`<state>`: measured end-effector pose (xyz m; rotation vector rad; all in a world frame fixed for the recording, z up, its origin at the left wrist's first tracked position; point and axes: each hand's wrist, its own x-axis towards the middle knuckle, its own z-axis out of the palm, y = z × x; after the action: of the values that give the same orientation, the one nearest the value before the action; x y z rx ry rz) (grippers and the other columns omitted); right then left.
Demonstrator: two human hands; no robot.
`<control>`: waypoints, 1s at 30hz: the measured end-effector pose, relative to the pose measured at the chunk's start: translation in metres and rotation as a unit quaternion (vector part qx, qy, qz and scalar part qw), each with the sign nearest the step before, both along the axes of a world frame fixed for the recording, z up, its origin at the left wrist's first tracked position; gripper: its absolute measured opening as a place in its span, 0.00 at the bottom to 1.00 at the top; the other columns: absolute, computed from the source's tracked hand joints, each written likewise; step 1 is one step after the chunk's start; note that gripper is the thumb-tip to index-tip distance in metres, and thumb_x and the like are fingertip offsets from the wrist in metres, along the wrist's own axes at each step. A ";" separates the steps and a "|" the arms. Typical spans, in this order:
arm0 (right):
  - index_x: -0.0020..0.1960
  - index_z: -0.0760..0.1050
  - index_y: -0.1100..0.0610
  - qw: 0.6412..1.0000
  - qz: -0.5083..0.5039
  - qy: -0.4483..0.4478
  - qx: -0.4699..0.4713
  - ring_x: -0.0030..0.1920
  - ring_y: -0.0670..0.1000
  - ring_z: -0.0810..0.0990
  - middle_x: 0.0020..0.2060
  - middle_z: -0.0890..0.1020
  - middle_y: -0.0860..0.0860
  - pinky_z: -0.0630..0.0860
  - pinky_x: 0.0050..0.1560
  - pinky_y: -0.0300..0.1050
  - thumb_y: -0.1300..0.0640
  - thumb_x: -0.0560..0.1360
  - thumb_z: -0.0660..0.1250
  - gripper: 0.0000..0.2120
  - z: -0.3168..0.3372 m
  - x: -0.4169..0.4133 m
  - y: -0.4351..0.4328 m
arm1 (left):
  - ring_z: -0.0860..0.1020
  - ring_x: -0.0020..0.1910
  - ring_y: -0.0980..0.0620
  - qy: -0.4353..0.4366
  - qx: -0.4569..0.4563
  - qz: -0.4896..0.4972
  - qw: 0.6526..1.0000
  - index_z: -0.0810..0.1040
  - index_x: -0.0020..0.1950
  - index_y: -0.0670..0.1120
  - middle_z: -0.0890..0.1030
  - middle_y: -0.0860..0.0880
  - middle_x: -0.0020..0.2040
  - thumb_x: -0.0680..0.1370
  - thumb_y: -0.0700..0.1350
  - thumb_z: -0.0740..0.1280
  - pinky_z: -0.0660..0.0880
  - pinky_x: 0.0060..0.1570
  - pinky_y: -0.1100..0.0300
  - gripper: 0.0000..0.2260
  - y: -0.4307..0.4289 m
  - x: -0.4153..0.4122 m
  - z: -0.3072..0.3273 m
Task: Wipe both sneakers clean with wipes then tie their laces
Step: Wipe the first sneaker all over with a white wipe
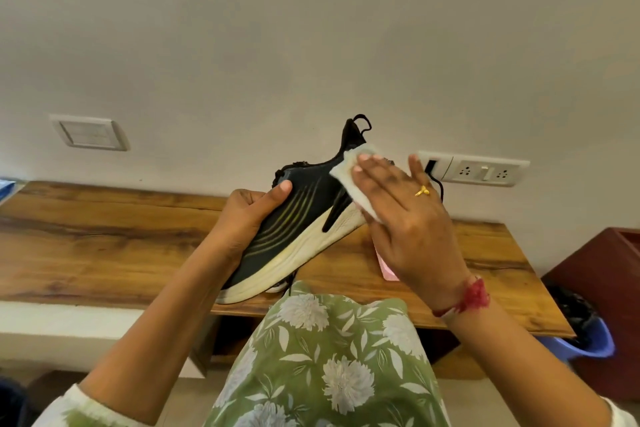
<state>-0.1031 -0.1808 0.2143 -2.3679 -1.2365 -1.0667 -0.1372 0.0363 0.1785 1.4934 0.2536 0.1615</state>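
While lifted over the grained wooden table's [104, 236] front edge, sneaker [294, 218]: black knit upper, thin curved green stripes, thick cream sole (scuffed and yellowed), heel end tilted up toward the wall.
Left hand [242, 218]: curled round the upper's forepart, thumb on the knit.
Right hand [405, 218]: fingers straight, pressing the wipe flat against the heel side.
Wipe [346, 173]: white, soft, folded rectangle.
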 end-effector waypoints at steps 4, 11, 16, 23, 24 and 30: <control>0.65 0.72 0.66 0.998 0.022 -0.027 -0.054 0.67 0.57 0.71 0.65 0.74 0.61 0.59 0.72 0.56 0.58 0.77 0.58 0.19 -0.006 -0.017 0.007 | 0.67 0.25 0.51 -0.024 0.002 -0.013 1.000 0.71 0.32 0.39 0.68 0.45 0.27 0.64 0.64 0.71 0.64 0.27 0.64 0.28 0.000 -0.001 -0.002; 0.65 0.72 0.66 1.000 -0.008 -0.006 -0.019 0.65 0.58 0.74 0.63 0.75 0.62 0.57 0.73 0.56 0.57 0.77 0.60 0.20 0.005 -0.013 0.006 | 0.65 0.20 0.55 -0.050 0.011 -0.015 0.999 0.67 0.24 0.46 0.67 0.50 0.22 0.58 0.68 0.75 0.62 0.25 0.66 0.29 0.003 -0.004 -0.009; 0.64 0.74 0.65 0.999 -0.020 -0.008 -0.039 0.64 0.56 0.75 0.63 0.76 0.60 0.57 0.73 0.56 0.58 0.76 0.59 0.19 0.010 -0.007 -0.001 | 0.65 0.18 0.58 -0.076 0.016 -0.033 0.996 0.68 0.20 0.49 0.67 0.54 0.19 0.53 0.72 0.75 0.62 0.23 0.69 0.28 0.001 -0.008 -0.009; 0.63 0.75 0.65 0.999 -0.015 -0.022 -0.039 0.64 0.56 0.75 0.62 0.77 0.59 0.52 0.74 0.57 0.59 0.75 0.61 0.18 0.000 -0.017 0.004 | 0.66 0.19 0.57 -0.075 0.026 -0.032 0.996 0.68 0.22 0.48 0.68 0.53 0.20 0.56 0.67 0.76 0.62 0.23 0.67 0.26 0.000 -0.002 -0.011; 0.63 0.74 0.65 0.999 -0.034 -0.013 -0.018 0.64 0.55 0.75 0.62 0.77 0.59 0.52 0.74 0.57 0.59 0.76 0.59 0.19 0.001 -0.012 0.001 | 0.65 0.19 0.56 -0.071 0.029 -0.030 0.997 0.68 0.23 0.47 0.67 0.52 0.21 0.59 0.65 0.75 0.62 0.24 0.67 0.25 0.000 -0.001 -0.011; 0.64 0.73 0.65 0.997 -0.008 -0.026 -0.067 0.68 0.57 0.71 0.64 0.75 0.60 0.50 0.74 0.56 0.57 0.76 0.60 0.20 -0.024 -0.031 0.016 | 0.63 0.19 0.57 -0.085 -0.005 -0.026 0.996 0.68 0.26 0.41 0.66 0.52 0.20 0.68 0.57 0.75 0.60 0.23 0.67 0.25 -0.011 0.002 -0.016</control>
<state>-0.1337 -0.1646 0.1905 -2.4663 -1.3486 -1.0890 -0.1350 0.0257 0.1629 1.4663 0.0788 0.2450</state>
